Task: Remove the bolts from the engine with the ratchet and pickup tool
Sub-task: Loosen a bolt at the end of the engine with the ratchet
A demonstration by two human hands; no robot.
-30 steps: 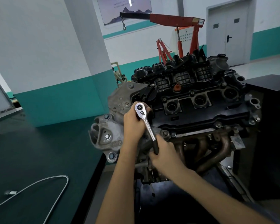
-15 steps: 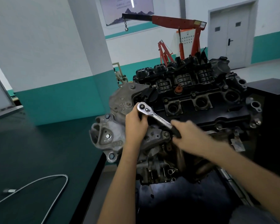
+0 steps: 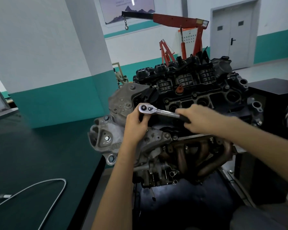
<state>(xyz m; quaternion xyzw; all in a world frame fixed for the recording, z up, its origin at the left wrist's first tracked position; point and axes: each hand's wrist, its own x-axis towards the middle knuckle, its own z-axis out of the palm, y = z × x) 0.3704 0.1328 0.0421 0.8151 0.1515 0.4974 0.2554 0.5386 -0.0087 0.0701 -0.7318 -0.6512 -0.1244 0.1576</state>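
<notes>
The engine (image 3: 198, 97) stands in the middle of the head view, its black valve cover on top and rusty exhaust pipes below. A chrome ratchet (image 3: 158, 111) sits on the front left corner of the engine, handle pointing right and nearly level. My left hand (image 3: 135, 125) holds the ratchet under its round head, fingers curled round it. My right hand (image 3: 204, 118) grips the black handle end. The bolt under the ratchet head is hidden. A flexible silver pickup tool (image 3: 40, 193) lies looped on the dark green bench at lower left.
The green bench (image 3: 32, 155) fills the left side. A black stand (image 3: 273, 90) is at the right, behind the engine. A red engine hoist (image 3: 181, 20) with a hanging hook stands at the back. A teal-and-white pillar rises behind the bench.
My right hand has swung the ratchet handle counter-clockwise, from pointing down toward me to nearly level on the right. My left hand has stayed at the ratchet head.
</notes>
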